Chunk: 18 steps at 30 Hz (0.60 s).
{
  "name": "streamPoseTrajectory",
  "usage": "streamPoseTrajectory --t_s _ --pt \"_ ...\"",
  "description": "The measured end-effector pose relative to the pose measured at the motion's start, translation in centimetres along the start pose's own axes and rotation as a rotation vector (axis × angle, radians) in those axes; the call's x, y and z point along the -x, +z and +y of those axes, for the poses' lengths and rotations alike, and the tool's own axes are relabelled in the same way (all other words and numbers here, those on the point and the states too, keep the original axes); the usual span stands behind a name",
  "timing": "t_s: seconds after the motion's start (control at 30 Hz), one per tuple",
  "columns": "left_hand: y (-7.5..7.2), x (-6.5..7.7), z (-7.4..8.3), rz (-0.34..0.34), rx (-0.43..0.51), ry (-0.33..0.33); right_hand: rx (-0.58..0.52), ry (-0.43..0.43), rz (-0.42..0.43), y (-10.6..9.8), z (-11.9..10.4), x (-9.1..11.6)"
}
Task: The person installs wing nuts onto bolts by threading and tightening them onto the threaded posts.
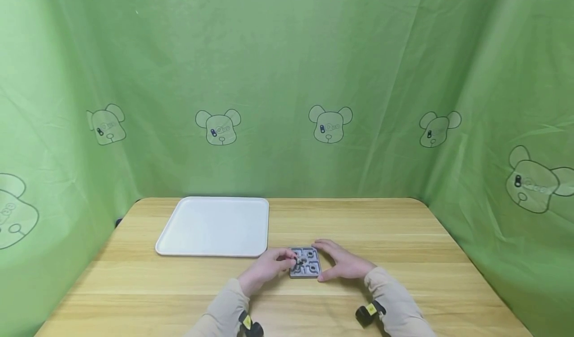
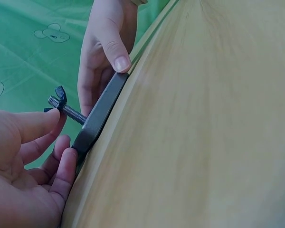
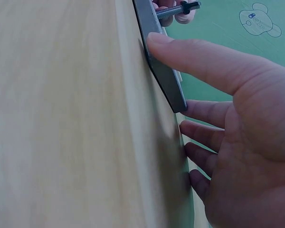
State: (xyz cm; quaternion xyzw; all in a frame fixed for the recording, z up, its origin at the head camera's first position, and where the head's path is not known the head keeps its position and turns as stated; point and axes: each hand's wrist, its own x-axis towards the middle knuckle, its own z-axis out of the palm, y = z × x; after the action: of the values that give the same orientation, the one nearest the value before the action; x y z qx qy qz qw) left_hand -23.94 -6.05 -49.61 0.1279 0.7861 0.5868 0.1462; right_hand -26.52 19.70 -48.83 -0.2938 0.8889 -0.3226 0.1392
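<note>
A grey square metal plate (image 1: 312, 274) with moulded grooves and round holes lies flat on the wooden table. From its upper face rises a threaded bolt (image 2: 76, 115), which carries a black wing nut (image 2: 61, 99) near its top. My left hand (image 1: 268, 267) pinches the wing nut between thumb and forefinger, while its other fingers are by the plate's left edge. Across the plate's right side, my right hand (image 1: 344, 264) holds it, thumb on the near edge and forefinger at the far corner. The bolt's lower end is hidden.
A shallow white tray (image 1: 213, 227) lies to the left, behind my left hand. Green cloth (image 1: 273, 167) hangs along the back and both sides of the wooden table (image 1: 381, 227). Black wrist cameras (image 1: 365, 316) are strapped over both sleeves.
</note>
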Motion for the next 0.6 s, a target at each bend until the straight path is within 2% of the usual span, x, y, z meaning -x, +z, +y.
streamPoseTrajectory --t_s 0.33,0.6 --pt "0.13 -0.03 -0.12 0.024 0.006 -0.010 -0.004 0.004 -0.002 -0.01 -0.19 0.07" --pt "-0.02 0.07 0.07 0.011 0.025 -0.008 0.004 0.011 -0.002 0.00 -0.16 -0.01"
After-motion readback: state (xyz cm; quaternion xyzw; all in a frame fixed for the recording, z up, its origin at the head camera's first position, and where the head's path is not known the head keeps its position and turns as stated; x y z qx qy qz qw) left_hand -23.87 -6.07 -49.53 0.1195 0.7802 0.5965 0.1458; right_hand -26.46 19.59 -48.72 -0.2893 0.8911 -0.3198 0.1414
